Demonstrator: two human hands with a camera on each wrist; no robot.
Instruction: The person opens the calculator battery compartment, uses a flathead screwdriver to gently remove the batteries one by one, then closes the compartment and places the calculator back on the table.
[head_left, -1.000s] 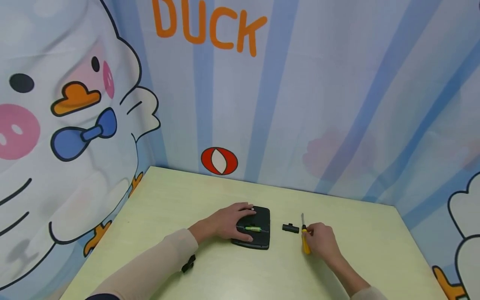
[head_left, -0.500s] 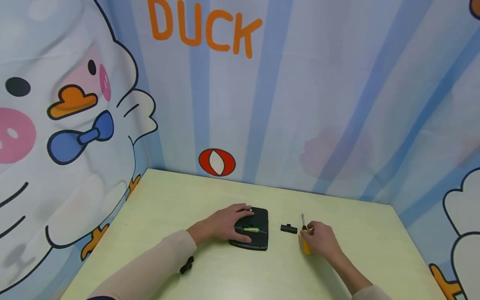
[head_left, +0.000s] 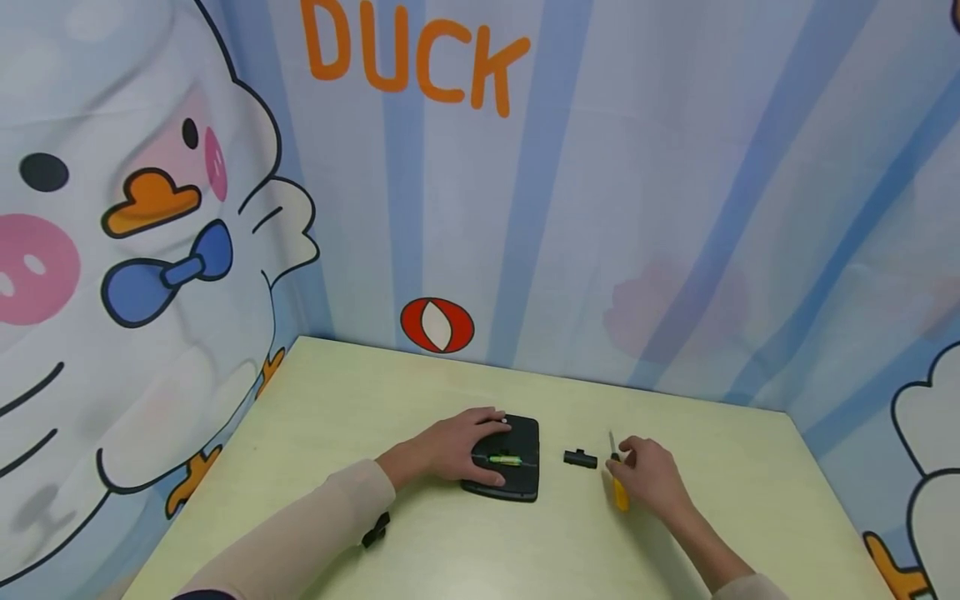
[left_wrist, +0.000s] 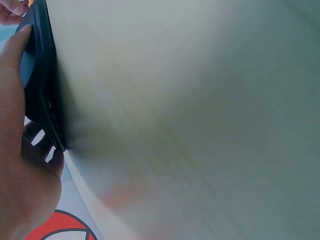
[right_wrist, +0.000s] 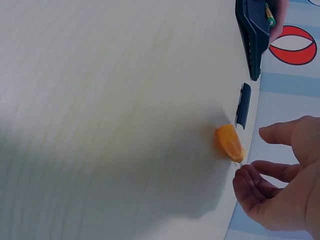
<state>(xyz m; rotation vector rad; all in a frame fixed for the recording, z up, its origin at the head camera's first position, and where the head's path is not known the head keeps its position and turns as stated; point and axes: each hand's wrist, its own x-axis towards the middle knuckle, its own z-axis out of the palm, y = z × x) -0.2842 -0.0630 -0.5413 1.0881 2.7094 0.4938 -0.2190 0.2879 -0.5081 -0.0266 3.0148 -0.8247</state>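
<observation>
We locate the black device (head_left: 525, 442) on the pale table (head_left: 480, 554), with a green battery (head_left: 505, 460) set in its upper face. We see the left hand (head_left: 453, 447) spanning the black device from the left: the thumb bears on the top face and the fingers bend over the far edge, holding it. To the right, apart from the black device, we find a small black part (head_left: 581, 458), then the yellow-handled screwdriver (head_left: 621, 496). The right hand (head_left: 654, 477) is beside the yellow-handled screwdriver, half open, its thumb clear of the loosely curled fingers; we cannot tell whether the fingertips touch the tool.
</observation>
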